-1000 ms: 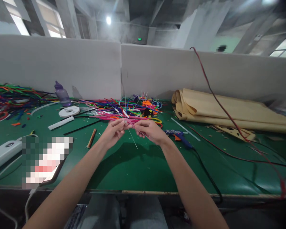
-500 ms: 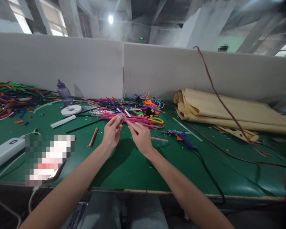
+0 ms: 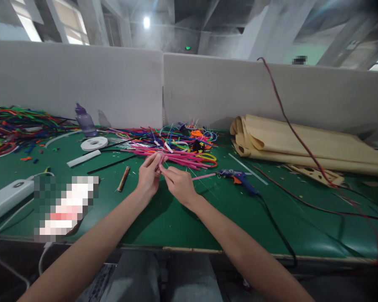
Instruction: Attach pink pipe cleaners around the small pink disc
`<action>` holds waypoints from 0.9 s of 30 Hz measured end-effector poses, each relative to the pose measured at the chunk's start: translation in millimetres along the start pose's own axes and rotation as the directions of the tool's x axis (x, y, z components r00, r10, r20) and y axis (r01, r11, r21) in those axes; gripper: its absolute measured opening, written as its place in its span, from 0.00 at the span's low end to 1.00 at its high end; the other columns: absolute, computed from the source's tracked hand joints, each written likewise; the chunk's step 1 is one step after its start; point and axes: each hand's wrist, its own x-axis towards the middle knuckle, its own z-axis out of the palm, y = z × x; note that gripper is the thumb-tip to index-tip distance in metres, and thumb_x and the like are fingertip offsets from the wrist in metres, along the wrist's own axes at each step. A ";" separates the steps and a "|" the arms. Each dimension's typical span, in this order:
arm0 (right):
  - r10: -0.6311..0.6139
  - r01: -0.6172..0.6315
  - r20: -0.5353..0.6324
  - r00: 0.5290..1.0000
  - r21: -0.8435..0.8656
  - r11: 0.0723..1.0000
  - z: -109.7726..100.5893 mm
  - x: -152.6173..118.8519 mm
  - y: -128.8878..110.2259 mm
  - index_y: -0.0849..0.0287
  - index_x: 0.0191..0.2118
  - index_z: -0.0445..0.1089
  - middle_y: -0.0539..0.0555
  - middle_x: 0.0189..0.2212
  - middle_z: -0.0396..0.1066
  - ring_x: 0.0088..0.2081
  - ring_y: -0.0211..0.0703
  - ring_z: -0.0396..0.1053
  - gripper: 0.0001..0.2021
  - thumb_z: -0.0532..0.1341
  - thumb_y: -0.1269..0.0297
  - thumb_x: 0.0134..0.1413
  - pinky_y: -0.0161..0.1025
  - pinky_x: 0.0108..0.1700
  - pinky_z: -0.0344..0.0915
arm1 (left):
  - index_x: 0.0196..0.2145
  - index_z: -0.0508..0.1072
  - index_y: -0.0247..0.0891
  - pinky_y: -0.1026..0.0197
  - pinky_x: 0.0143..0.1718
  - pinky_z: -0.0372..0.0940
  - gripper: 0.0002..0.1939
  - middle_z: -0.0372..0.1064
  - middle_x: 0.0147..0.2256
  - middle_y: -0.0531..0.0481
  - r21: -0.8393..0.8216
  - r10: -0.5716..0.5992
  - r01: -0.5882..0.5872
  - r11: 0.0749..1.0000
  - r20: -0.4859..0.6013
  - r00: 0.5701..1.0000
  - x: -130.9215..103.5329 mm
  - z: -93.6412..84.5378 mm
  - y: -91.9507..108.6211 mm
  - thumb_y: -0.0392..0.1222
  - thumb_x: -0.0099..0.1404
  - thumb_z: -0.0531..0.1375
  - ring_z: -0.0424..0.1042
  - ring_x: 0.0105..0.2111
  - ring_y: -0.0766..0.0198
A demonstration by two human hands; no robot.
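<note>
"What are the hands doing?"

"The left hand (image 3: 148, 174) pinches a thin pink strand (image 3: 203, 177) between thumb and fingers. The right hand (image 3: 180, 185) grasps it as well, just beside the left."

"And where is that strand?"

"Over the near middle of the green table (image 3: 189, 228), mostly hidden by the fingers. One length sticks out past the right hand, its tip near the blue glue gun (image 3: 244, 183)."

"What lies behind the hands?"

"A bundle of pink strands (image 3: 189, 160), with a multicoloured heap (image 3: 145, 136) beyond it."

"Anything to the left?"

"A short tool with a brown handle (image 3: 124, 178), a white spool (image 3: 94, 144) lying flat, and a purple bottle (image 3: 85, 122) upright near the partition (image 3: 82, 79)."

"And far right?"

"Folded tan sheeting (image 3: 296, 140), with a red-and-black cable (image 3: 291, 123) hanging in front."
</note>
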 end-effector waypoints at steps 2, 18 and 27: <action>0.004 -0.004 0.014 1.000 0.019 1.000 -0.3 -0.2 1.0 0.56 0.52 0.69 0.52 0.32 0.73 0.31 0.38 0.69 0.17 0.49 0.67 0.61 0.34 0.29 0.58 | 0.32 0.76 0.36 0.73 0.18 0.56 0.12 0.75 0.32 0.48 0.003 -0.013 0.013 1.000 0.001 1.000 -0.6 1.3 0.7 0.37 0.47 0.69 0.74 0.32 0.67; 0.494 -0.342 0.150 0.857 0.881 0.326 -4.9 12.2 0.5 0.54 0.43 0.58 0.42 0.20 0.67 0.15 0.35 0.67 0.17 0.59 0.53 0.51 0.28 0.14 0.57 | 0.31 0.72 0.37 0.72 0.13 0.54 0.14 0.66 0.20 0.57 0.014 -0.226 0.227 0.974 0.173 0.959 1.1 -1.3 -3.9 0.41 0.46 0.69 0.65 0.18 0.74; 0.529 -0.354 0.197 0.826 0.910 0.214 -16.3 18.5 7.7 0.59 0.34 0.66 0.42 0.14 0.62 0.10 0.31 0.59 0.12 0.60 0.55 0.50 0.29 0.11 0.51 | 0.37 0.74 0.40 0.68 0.26 0.65 0.14 0.72 0.28 0.53 0.087 -0.268 0.254 0.963 0.280 0.922 -4.0 2.0 -6.0 0.39 0.50 0.67 0.71 0.26 0.69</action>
